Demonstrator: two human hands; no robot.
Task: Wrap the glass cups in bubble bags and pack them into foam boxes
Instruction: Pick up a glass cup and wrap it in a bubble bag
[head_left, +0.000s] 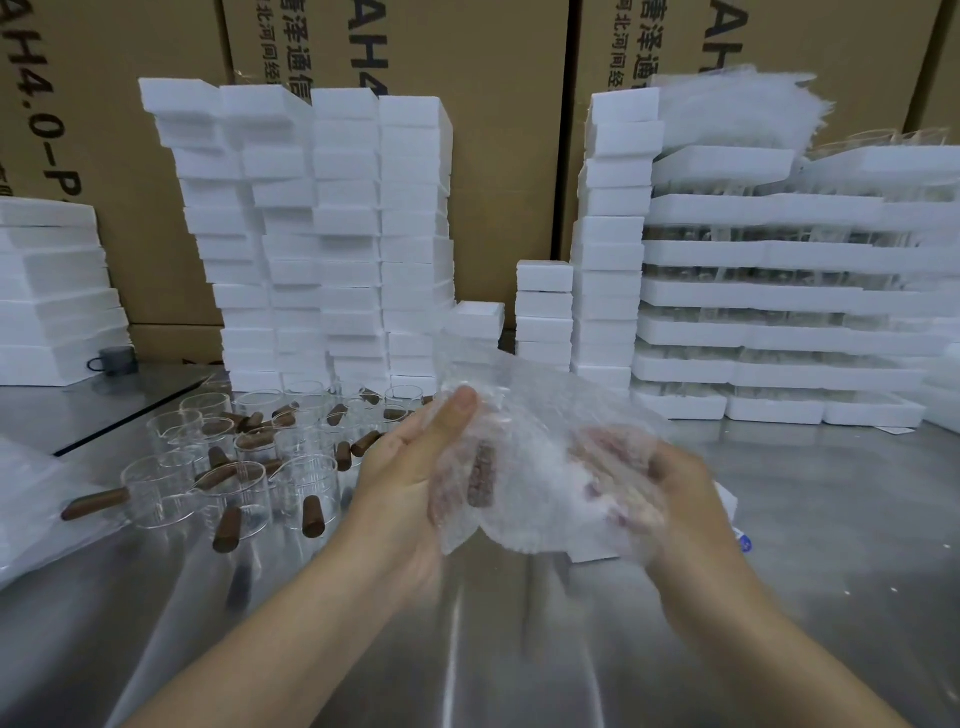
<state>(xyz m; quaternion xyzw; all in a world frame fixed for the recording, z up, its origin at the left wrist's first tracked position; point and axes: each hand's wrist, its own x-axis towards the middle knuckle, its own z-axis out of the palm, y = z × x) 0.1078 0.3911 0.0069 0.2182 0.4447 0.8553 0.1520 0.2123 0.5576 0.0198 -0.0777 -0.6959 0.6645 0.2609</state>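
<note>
Wrap in hand: glass cup (480, 478) inside bubble bag (535, 431), held above table (493, 649) centre.
The left hand (410, 467) pinches the bag, thumb on top; the right hand (670, 499) curls its grip round the other end, blurred. Likely hazard: a slack grip lets the cup slip out and strike the table or the loose cups (234, 467) at 9 o'clock.

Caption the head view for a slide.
The left hand and right hand hold a bubble bag around a brown-handled glass cup over a table; unwrapped cups left, foam boxes stacked behind.
</note>
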